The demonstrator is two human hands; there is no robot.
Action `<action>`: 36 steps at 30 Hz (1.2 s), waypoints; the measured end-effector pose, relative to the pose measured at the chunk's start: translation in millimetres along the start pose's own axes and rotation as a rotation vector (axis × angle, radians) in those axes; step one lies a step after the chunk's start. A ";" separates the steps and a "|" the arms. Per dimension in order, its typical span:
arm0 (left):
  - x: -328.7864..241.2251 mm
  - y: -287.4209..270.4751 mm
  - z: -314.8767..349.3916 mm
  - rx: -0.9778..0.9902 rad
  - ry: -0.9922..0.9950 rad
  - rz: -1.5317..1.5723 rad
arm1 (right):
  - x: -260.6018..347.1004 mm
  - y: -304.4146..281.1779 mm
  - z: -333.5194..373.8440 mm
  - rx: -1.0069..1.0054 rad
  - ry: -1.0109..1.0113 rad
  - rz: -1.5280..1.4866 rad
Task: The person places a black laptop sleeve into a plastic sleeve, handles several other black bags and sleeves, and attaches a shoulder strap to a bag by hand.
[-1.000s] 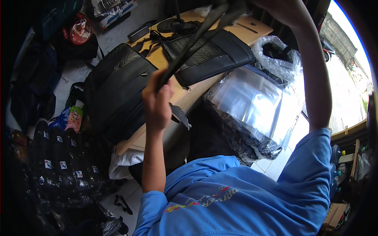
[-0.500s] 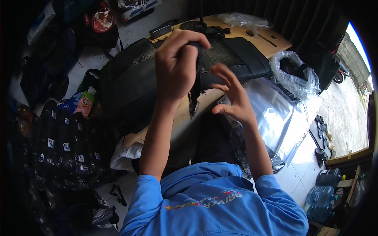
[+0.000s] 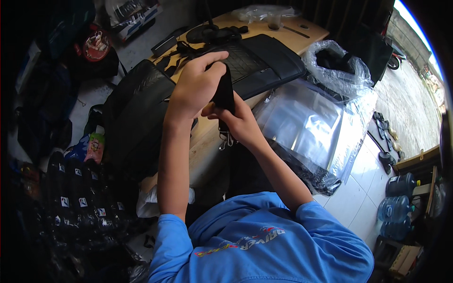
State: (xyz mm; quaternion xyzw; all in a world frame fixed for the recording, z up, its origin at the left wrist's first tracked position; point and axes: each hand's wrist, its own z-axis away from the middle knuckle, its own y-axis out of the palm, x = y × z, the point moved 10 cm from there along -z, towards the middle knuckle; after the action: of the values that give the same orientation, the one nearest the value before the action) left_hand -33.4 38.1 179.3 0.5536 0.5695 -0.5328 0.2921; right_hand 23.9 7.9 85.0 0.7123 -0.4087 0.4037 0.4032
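Note:
My left hand and my right hand are together in front of me, both closed on a folded black strap. A metal clip dangles from the strap's lower end, under my right hand. Both hands hover above a wooden table. Two black padded seat covers lie there: one just left of my left arm, the other beyond my hands.
A stack of clear plastic bags lies right of my hands, with a bagged black item behind it. Black packed bundles pile up at lower left. Water jugs stand on the tiled floor at right.
My arms have come down from overhead, where they held the long strap stretched out. The hands closed in together and now hold the strap folded short over the table.

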 end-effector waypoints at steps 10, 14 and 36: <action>77.9 48.5 -32.2 0.175 -0.124 -0.195 | -47.4 -91.3 67.0 -0.040 0.360 -0.087; 67.8 88.7 -27.6 0.240 0.242 -0.684 | -25.0 -130.3 95.3 -0.114 0.361 -0.186; 60.1 96.0 -29.3 -0.145 0.755 -1.146 | -9.8 -167.9 76.2 -0.441 0.400 -0.597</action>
State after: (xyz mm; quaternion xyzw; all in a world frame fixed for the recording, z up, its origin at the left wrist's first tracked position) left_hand 51.5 67.2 104.3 0.2920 0.8693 -0.3344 -0.2174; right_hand 191.7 -1.2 8.5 0.6036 -0.1745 0.3023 0.7168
